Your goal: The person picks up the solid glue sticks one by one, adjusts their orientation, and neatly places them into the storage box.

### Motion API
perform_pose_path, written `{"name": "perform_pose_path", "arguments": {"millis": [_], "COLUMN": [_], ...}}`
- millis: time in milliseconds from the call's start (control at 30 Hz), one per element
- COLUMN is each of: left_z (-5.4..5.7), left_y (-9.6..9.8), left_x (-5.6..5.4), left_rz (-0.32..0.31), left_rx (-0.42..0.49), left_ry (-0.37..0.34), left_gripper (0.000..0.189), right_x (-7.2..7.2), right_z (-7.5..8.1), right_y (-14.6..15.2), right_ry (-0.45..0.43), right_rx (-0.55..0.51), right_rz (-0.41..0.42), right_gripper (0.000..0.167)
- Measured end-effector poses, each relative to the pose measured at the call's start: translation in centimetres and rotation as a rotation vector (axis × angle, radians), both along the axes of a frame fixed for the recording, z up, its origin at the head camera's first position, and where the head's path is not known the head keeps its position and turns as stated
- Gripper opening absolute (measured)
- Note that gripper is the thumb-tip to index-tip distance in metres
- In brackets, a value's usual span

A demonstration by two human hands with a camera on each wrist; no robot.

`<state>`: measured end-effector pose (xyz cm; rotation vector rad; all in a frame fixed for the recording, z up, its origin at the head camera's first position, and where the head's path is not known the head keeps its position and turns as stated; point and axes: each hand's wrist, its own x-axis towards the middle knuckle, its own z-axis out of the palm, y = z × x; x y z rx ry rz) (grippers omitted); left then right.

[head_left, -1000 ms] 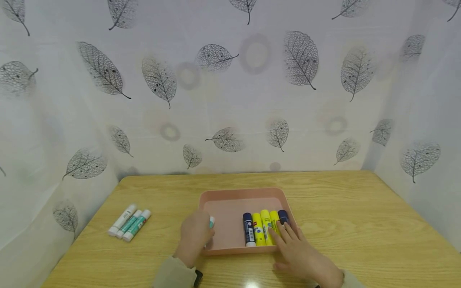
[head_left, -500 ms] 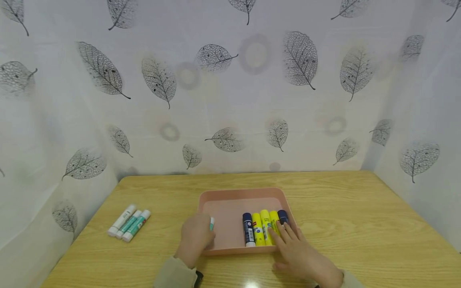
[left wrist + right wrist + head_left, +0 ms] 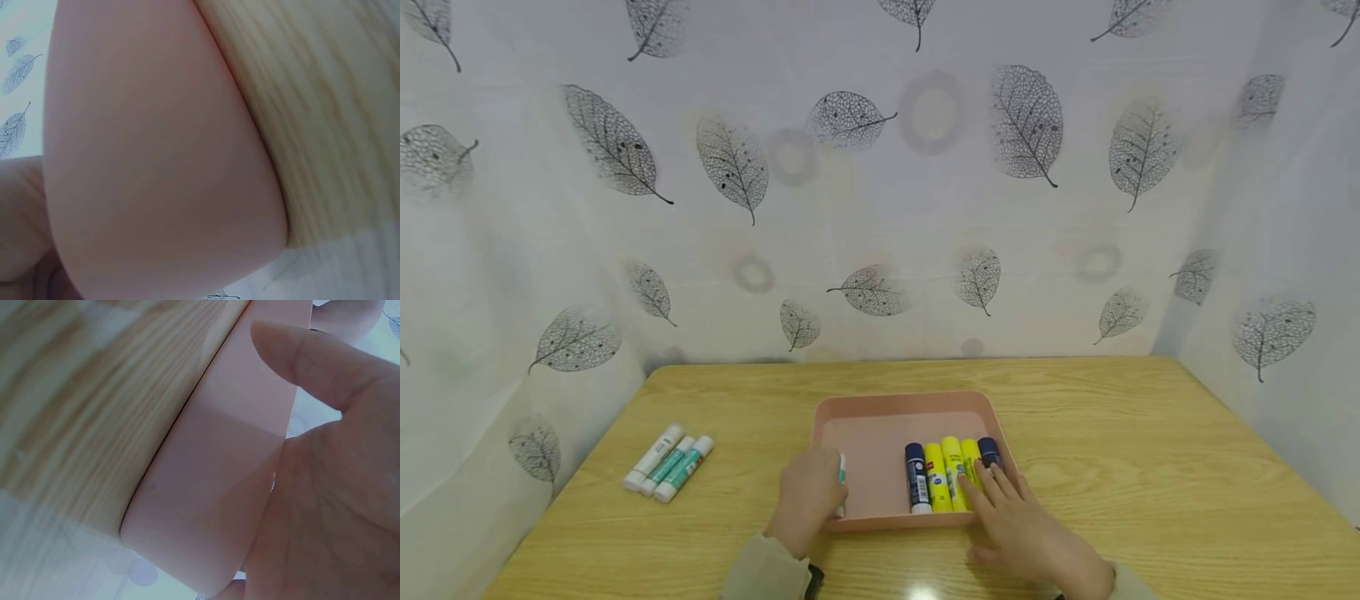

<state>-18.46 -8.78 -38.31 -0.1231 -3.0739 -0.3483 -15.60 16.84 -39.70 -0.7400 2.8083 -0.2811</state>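
A pink tray (image 3: 880, 417) sits on the table, its outer wall filling much of both wrist views. My left hand (image 3: 808, 493) reaches over its left side and holds a white and teal glue stick (image 3: 842, 483), mostly hidden by the hand. Along the tray's right side several glue sticks lie in a row: a navy one (image 3: 917, 477), yellow ones such as this yellow glue stick (image 3: 952, 458), and another navy glue stick (image 3: 989, 451) at the end. Over the front right corner my right hand (image 3: 1018, 529) lies with fingers extended, fingertips on the rightmost sticks.
Left of the tray, a white glue stick (image 3: 655, 458) and two teal and white glue sticks (image 3: 685, 469) lie side by side on the wooden table (image 3: 1097, 450). A leaf-print curtain (image 3: 880, 208) hangs behind and at both sides.
More of the white and teal glue stick now shows beside my left hand, which has shifted very slightly to the right. The right hand and the row of glue sticks have stayed put.
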Motion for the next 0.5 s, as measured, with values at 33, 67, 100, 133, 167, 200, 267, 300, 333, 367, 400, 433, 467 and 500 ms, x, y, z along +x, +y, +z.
{"name": "perform_pose_path", "arguments": {"millis": [33,67,100,133,167,200,267,300,333,367,400,433,467,500], "left_z": [0.0,0.1,0.1,0.2,0.3,0.5,0.7,0.8,0.9,1.0,1.1,1.1,1.1,1.1], "left_y": [0.0,0.0,-0.1,-0.1,-0.1,-0.2,-0.3,-0.4,-0.4,-0.6,-0.7,-0.8,-1.0,-1.2], "left_x": [0.0,0.0,0.1,0.1,0.1,0.1,0.1,0.0,-0.1,-0.2,-0.3,-0.4,-0.6,-0.7], "left_rz": [-0.001,-0.002,-0.001,-0.001,-0.003,-0.008,-0.019,-0.029,-0.044,-0.059,-0.074,-0.088,-0.105,-0.123], "left_rx": [0.0,-0.002,-0.002,0.0,0.004,0.004,0.009,0.01,0.011,0.011,0.01,0.016,0.02,0.025], "left_ry": [0.001,0.006,0.01,0.019,0.029,0.044,0.06,0.068,0.085,0.096,0.106,0.116,0.134,0.16], "left_gripper": [0.024,0.023,0.022,0.022,0.022,0.021,0.022,0.022,0.021,0.022,0.022,0.022,0.023,0.024], "right_x": [0.0,0.0,0.0,0.0,0.0,0.0,0.0,0.0,0.0,0.0,0.0,0.0,0.0,0.0], "right_z": [0.0,0.0,0.0,0.0,0.0,0.0,0.1,0.1,0.1,0.1,0.1,0.1,0.1,0.1], "right_y": [0.0,0.0,0.0,0.0,0.0,0.0,0.0,0.1,0.0,0.0,0.0,0.0,0.0,0.0], "right_ry": [-0.001,-0.003,-0.003,-0.004,-0.004,-0.005,-0.006,-0.006,-0.008,-0.009,-0.009,-0.01,-0.009,-0.008], "right_rx": [-0.001,-0.002,-0.003,-0.004,-0.006,-0.008,-0.009,-0.01,-0.01,-0.009,-0.01,-0.01,-0.01,-0.011], "right_rz": [0.0,-0.001,0.001,0.001,0.002,0.002,0.004,0.004,0.002,0.001,0.001,0.0,0.001,0.001], "right_gripper": [0.08,0.08,0.08,0.08,0.08,0.08,0.08,0.08,0.08,0.08,0.08,0.08,0.08,0.08]}}
